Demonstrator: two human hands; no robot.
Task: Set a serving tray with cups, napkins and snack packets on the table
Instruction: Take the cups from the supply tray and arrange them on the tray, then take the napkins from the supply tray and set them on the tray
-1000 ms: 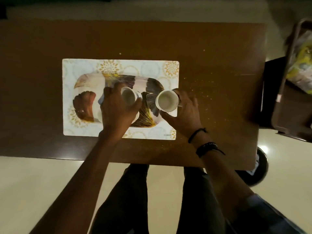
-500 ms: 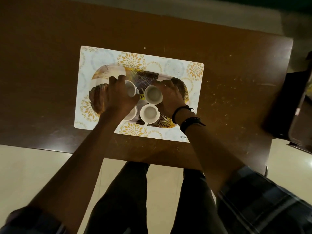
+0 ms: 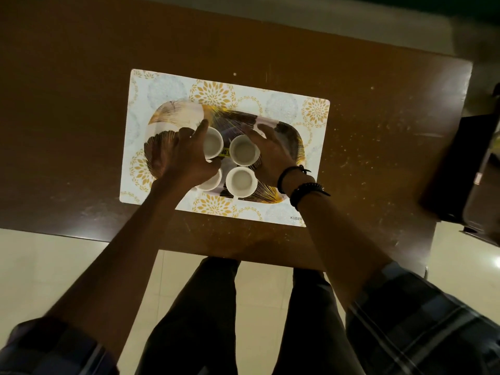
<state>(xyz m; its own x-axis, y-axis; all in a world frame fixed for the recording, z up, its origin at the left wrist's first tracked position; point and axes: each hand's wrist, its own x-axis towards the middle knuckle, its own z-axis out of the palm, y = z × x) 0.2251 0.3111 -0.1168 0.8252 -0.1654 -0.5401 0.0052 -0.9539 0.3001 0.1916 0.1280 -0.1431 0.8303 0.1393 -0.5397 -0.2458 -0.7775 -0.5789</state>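
A patterned serving tray [image 3: 290, 136] lies on a floral placemat [image 3: 167, 87] on the brown table. Several white cups stand close together in the tray's middle. My left hand [image 3: 180, 158] wraps around the far-left cup [image 3: 213, 143] and partly covers the near-left cup [image 3: 209, 182]. My right hand [image 3: 270, 155] curls around the far-right cup [image 3: 243, 150]. The near-right cup [image 3: 240, 182] stands free just in front of it. A yellow sticker shows between the far cups. No napkins or snack packets are in view.
The brown table [image 3: 378, 158] is speckled with crumbs on its right half. A dark stand or chair [image 3: 465, 169] sits off the table's right edge. My legs are below the near edge, over a pale tiled floor.
One second ago each hand carried a cup above the tray. Both cups now stand on the tray beside two others, with my hands still around them. The camera has shifted left.
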